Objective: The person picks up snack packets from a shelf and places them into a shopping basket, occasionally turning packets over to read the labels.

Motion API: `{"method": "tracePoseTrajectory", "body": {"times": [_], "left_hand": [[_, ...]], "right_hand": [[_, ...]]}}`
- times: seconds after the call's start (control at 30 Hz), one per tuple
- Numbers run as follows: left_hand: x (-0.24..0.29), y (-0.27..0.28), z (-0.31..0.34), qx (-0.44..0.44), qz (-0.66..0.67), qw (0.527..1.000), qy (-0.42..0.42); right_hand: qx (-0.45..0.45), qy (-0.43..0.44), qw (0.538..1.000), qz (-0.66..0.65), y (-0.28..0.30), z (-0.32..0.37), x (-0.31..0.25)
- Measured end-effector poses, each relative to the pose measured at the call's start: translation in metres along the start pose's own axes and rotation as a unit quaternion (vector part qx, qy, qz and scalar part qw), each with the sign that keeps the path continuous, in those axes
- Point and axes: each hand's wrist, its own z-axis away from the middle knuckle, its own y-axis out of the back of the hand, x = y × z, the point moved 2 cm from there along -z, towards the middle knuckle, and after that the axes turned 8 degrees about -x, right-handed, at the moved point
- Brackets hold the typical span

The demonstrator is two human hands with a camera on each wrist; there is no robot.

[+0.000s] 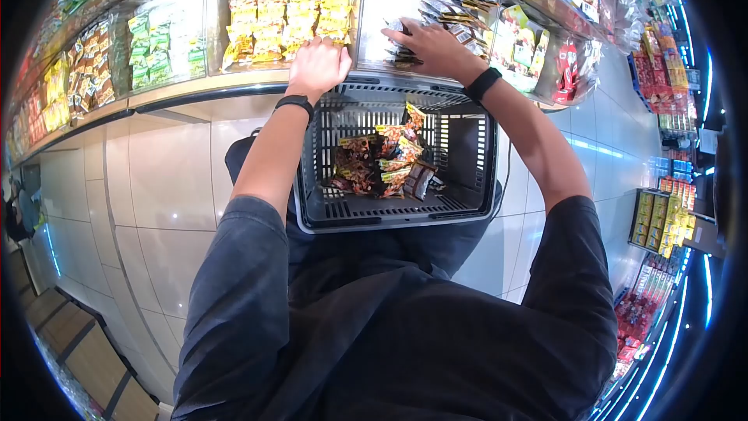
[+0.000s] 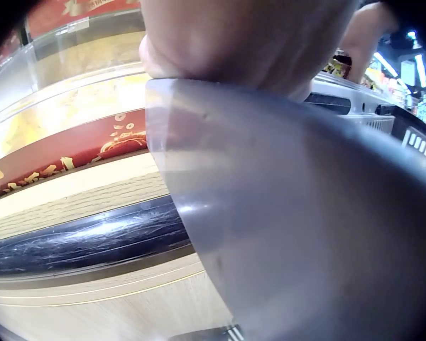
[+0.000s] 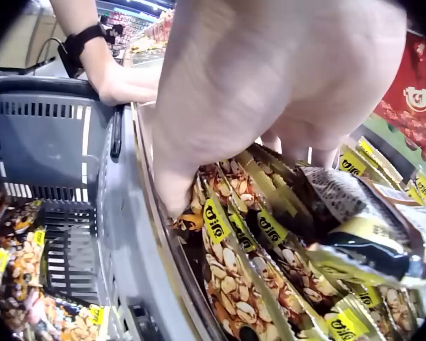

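Note:
In the head view, the left hand [image 1: 318,66] rests at the bin's front edge by the yellow packets [image 1: 269,15], beside the black basket [image 1: 397,222]. The right hand [image 1: 440,48] reaches down into the neighbouring bin of dark nut packets [image 1: 460,12]. From the right wrist, the right hand [image 3: 277,85] has its thumb at the bin's front edge and its other fingers behind upright nut packets [image 3: 231,277]; its fingertips are hidden. The left hand [image 2: 241,35] fills the top of the left wrist view, its fingers out of sight. Similar packets [image 1: 354,164] lie inside the basket.
Bins of green packets [image 1: 152,47] and brown packets [image 1: 92,62] stand to the left. Right of the nut packets are white-green packets [image 1: 518,43] and red ones [image 1: 567,66]. Pale floor tiles [image 1: 171,187] surround the basket; a yellow display [image 1: 658,222] stands at far right.

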Motion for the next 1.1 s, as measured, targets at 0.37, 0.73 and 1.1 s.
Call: {"method": "tracePoseTrajectory", "body": {"times": [0.37, 0.73, 1.1], "left_hand": [[0.004, 0.013, 0.000, 0.002, 0.009, 1.000, 0.010], [0.001, 0.003, 0.001, 0.000, 0.000, 1.000, -0.001], [0.003, 0.008, 0.001, -0.006, 0.012, 1.000, 0.004]], "right_hand": [[0.070, 0.022, 0.983, -0.171, -0.001, -0.016, 0.008], [0.193, -0.021, 0.936, -0.292, 0.031, 0.055, -0.023], [0.083, -0.046, 0.877, -0.471, 0.040, 0.148, -0.111]]}}
